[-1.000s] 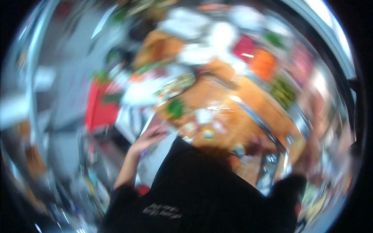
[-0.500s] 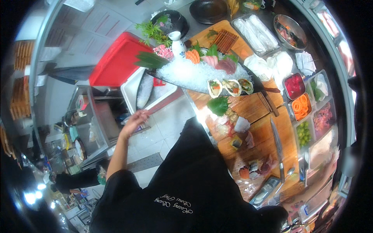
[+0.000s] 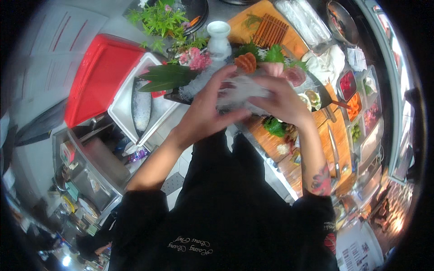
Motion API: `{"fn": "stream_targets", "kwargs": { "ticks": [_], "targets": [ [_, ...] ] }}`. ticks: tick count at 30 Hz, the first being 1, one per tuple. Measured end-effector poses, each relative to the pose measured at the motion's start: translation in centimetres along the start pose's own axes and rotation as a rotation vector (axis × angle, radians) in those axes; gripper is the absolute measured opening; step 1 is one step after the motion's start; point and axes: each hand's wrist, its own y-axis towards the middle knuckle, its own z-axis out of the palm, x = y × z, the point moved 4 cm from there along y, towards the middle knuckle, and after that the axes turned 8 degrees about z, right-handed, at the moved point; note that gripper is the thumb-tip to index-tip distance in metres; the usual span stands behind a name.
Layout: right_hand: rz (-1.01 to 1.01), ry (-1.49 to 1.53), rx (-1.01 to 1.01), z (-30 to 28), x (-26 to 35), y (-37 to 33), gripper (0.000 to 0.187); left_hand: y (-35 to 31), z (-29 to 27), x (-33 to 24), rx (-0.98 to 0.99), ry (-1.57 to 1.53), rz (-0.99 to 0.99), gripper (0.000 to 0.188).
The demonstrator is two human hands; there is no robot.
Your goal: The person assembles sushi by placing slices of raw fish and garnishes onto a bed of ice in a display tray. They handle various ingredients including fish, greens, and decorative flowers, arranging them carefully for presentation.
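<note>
My left hand [image 3: 203, 110] and my right hand [image 3: 284, 100] face each other above the near side of a dark boat-shaped platter [image 3: 173, 97]. Between their curved fingers is a clump of white shreds [image 3: 242, 92], smeared by motion; whether it is radish or ice I cannot tell. Crushed ice [image 3: 193, 86] fills the platter. On it stand a white flask [image 3: 219, 41], folded orange fish slices [image 3: 245, 62], dark red fish slices [image 3: 294, 76] and shellfish [image 3: 312, 97], partly hidden by my right hand. Pink flowers [image 3: 199, 59] and a long green leaf [image 3: 166, 77] decorate the left end.
A knife [image 3: 334, 151] lies on the wooden board [image 3: 322, 135] at right, beside trays of orange curls [image 3: 354, 106] and red pieces [image 3: 347, 86]. At left, a whole fish [image 3: 142, 108] rests in a white box [image 3: 116, 107] beside a red lid [image 3: 105, 74].
My left hand has come in from the lower left, and my right arm from the trays at right. Both now meet over the platter around the white shreds. The view has shifted.
</note>
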Motion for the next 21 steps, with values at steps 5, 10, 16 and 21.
{"fn": "stream_targets", "kwargs": {
  "ticks": [5,10,16,21],
  "targets": [
    [0.033,-0.523,-0.113,5.6,2.1,5.2,0.055,0.2,-5.2,5.3,-0.001,0.491,0.096,0.048],
    [0.04,-0.489,-0.3,6.2,1.9,4.0,0.052,-0.3,-6.0,6.6,-0.024,0.715,0.24,0.044],
    [0.014,-0.557,-0.368,6.2,-0.8,4.1,0.048,-0.3,-5.9,7.1,0.064,0.926,0.23,0.042],
    [0.004,-0.602,-0.392,5.0,-1.8,3.1,0.044,0.9,-5.9,8.3,0.0,0.849,0.287,0.036]
  ]
}}
